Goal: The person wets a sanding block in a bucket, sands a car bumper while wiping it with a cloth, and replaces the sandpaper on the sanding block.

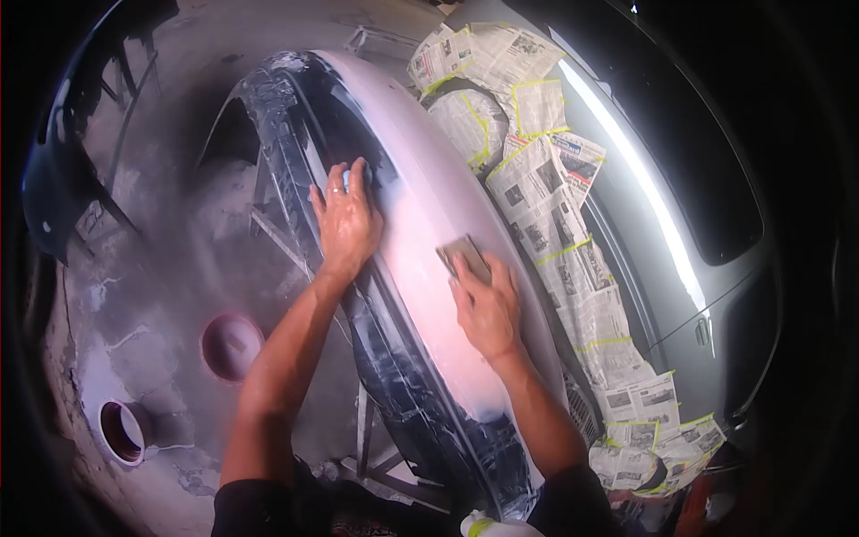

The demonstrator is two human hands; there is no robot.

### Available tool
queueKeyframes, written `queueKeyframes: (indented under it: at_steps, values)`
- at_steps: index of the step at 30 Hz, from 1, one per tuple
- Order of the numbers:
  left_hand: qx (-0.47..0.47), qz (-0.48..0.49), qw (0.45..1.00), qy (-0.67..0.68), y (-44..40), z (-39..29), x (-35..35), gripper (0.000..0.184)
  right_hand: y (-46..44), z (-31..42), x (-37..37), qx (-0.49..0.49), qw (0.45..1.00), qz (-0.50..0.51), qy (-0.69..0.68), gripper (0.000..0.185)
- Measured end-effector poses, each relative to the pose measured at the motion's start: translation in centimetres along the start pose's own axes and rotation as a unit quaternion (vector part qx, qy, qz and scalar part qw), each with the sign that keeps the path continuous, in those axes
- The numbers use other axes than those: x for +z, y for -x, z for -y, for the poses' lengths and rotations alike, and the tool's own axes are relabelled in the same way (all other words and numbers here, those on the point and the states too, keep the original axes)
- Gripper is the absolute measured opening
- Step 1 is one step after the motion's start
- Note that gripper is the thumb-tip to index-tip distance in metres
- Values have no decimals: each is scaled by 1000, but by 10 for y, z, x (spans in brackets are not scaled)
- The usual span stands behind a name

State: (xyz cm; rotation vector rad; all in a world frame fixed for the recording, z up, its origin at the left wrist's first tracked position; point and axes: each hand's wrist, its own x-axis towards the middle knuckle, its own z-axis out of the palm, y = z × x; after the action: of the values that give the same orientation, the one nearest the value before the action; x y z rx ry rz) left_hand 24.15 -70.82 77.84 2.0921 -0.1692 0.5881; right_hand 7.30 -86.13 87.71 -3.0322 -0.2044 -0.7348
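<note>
A long car bumper (429, 215), coated pale pink along its upper face and dark with whitish smears elsewhere, stretches diagonally in front of me on a stand. My right hand (488, 304) presses a brownish-grey piece of sandpaper (465, 254) flat against the pink area; whether a block backs it is hidden. Farther up and to the left, my left hand (349, 224) rests at the border of the pink and dark surfaces. Its fingers curl over a light blue object (347, 179), perhaps a sponge, mostly covered by them. A ring shows on one finger.
A silver car (653, 206) stands close on the right, partly masked with taped newspaper (546, 215). Metal stand legs (279, 234) reach the floor. Two round containers (233, 346) (122, 432) sit at left, below another dark body panel (67, 179). A white bottle (492, 526) is at the bottom edge.
</note>
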Motion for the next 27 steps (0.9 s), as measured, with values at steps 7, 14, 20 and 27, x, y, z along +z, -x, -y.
queueKeyframes:
  at_steps: [7, 14, 20, 27]
  values:
    - [-15, 22, 999, 19, -11, 1, -9, 56, -244, 14, 136, 0, 997, 63, 38, 37]
    - [-6, 18, 1000, -9, -2, 1, -3, 56, -3, -7, 5, -34, 998, 55, -9, 40]
    - [17, 8, 999, -41, -2, 0, -1, 58, 298, -24, -138, 106, 987, 111, 56, 40]
    - [3, -13, 1000, 2, 1, -1, -4, 59, 152, -21, -77, -15, 996, 82, 25, 41]
